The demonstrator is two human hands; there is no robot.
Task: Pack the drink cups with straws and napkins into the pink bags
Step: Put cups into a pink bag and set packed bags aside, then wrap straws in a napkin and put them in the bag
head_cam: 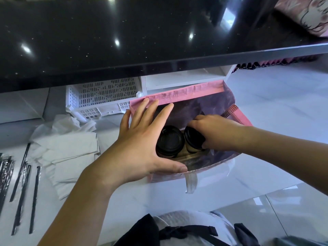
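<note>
Cup-loading step. Left hand (pixel 140 144) spread flat, bracing the pink bag (pixel 186 93) open. Right hand (pixel 213 134) grips the second lidded cup (pixel 192 139), seating it beside the first cup (pixel 169 140). Next, probably: release, then fetch straws (pixel 34 197) and napkins (pixel 74 150).

Open pink bag (pixel 177 95), two black-lidded cups (pixel 169 141) side by side inside; white napkins (pixel 71 150) and black straws (pixel 23 183) at its left.

The left hand (pixel 142 139) lies flat and spread over the left side of the open pink fabric bag (pixel 177 95). Its fingers point straight toward the bag's far rim, its thumb stretches along the near rim, and the bare forearm comes in from the lower left. The right hand (pixel 211 131) reaches into the bag from its right side, fingers curled round the black-lidded tan paper cup (pixel 192 137).
</note>
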